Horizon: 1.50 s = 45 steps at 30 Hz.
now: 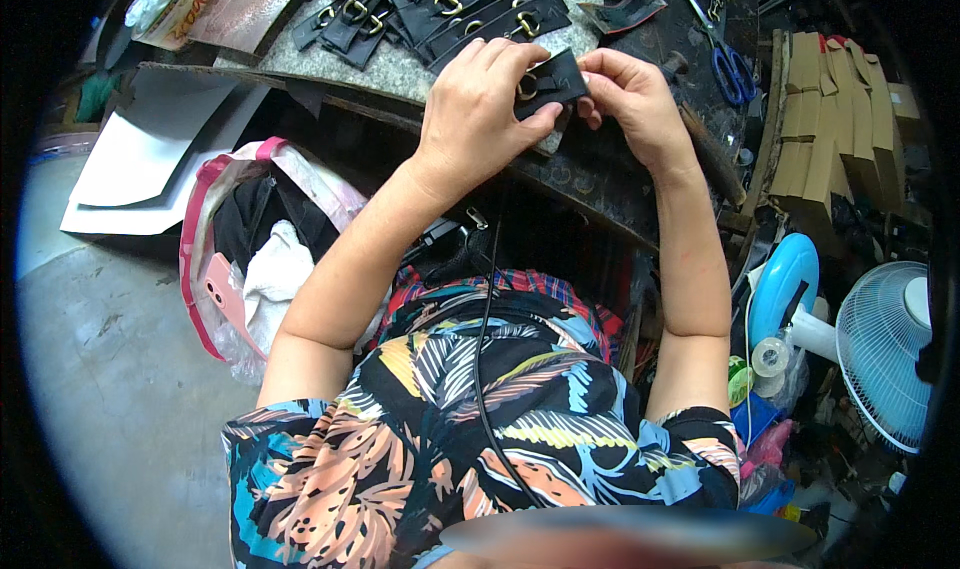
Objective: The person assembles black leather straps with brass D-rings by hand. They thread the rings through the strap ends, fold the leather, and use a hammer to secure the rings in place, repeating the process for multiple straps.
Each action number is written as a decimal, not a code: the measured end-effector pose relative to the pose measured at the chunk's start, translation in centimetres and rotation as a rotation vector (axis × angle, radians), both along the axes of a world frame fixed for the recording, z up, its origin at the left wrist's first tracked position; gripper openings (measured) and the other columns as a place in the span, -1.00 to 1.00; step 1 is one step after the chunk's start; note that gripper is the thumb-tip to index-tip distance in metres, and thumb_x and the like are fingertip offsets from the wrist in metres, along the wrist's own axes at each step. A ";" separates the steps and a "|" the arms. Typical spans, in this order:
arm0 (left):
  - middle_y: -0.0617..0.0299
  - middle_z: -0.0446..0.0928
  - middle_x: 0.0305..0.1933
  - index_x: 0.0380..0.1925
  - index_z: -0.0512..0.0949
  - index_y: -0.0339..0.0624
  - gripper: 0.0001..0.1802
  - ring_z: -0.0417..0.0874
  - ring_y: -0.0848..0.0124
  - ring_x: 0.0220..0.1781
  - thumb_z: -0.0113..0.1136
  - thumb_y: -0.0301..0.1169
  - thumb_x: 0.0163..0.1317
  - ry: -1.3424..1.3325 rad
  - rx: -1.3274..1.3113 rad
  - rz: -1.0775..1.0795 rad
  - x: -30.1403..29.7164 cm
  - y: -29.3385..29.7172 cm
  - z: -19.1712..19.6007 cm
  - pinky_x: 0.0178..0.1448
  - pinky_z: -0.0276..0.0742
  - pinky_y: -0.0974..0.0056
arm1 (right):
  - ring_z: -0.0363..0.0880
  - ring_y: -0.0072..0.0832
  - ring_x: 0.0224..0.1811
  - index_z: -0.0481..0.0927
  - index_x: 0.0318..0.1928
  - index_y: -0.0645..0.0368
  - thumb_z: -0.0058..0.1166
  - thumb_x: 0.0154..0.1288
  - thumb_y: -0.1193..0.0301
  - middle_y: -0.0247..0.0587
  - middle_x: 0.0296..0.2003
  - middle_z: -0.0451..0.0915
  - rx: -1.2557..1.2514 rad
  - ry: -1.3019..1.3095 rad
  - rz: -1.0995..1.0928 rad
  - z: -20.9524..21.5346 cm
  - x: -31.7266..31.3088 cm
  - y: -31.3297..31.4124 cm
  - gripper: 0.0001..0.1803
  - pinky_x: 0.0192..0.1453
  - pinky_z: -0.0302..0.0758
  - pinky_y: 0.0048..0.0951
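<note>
My left hand (470, 114) is closed around a small black leather strap piece (562, 77) with a gold-coloured metal ring, thumb below and fingers above. At the piece's right end, the thumb and forefinger of my right hand (640, 99) pinch its edge; whether they also hold something smaller cannot be made out. Just beyond my hands, several similar black leather pieces with gold buckles (485, 21) lie overlapping on a speckled stone slab (405, 81).
Blue-handled scissors (733, 72) lie on the dark workbench to the right. Folded cardboard pieces (835, 109) are stacked beyond its edge, with a blue-and-white fan (885, 314) nearer. White sheets (150, 134) stick out at left, above a bag (208, 184) holding a pink phone (228, 294).
</note>
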<state>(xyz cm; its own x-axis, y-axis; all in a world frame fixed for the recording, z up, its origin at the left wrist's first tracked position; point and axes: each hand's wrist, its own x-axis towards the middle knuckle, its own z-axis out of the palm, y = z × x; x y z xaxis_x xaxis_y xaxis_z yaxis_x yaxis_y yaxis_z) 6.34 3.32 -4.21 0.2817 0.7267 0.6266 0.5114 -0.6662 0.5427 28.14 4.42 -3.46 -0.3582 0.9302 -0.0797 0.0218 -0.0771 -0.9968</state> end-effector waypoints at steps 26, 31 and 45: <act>-0.03 0.57 -0.37 -0.38 0.66 -0.37 -0.68 0.65 0.01 -0.29 0.30 -0.27 0.37 -0.193 -0.398 -0.017 -0.6 -0.1 1.2 -0.14 0.58 0.08 | 0.71 -0.34 -0.19 0.73 -0.12 0.22 0.34 0.23 0.54 -0.16 -0.19 0.74 0.719 -0.335 -0.204 0.2 -3.4 -1.3 -0.81 -0.14 0.62 -0.40; 0.19 0.53 -0.39 -0.25 0.63 -0.36 -0.76 0.51 0.43 -0.36 0.26 -0.35 0.42 -0.252 -0.516 0.024 -0.6 -0.2 1.0 -0.23 0.45 0.30 | 0.72 -0.49 -0.15 0.75 -0.09 0.28 0.31 0.29 0.57 -0.18 -0.15 0.76 0.695 -0.250 -0.128 0.4 -3.1 -1.5 -0.82 -0.05 0.64 -0.50; 0.20 0.54 -0.35 -0.35 0.58 -0.38 -0.87 0.55 0.44 -0.27 0.28 -0.50 0.32 -0.273 -0.441 -0.123 -0.7 -0.9 0.7 -0.13 0.48 0.34 | 0.68 -0.67 -0.30 0.76 -0.09 0.33 0.34 0.36 0.54 -0.31 -0.30 0.75 0.251 0.029 -0.151 -0.1 -2.5 -1.5 -0.84 -0.17 0.63 -0.62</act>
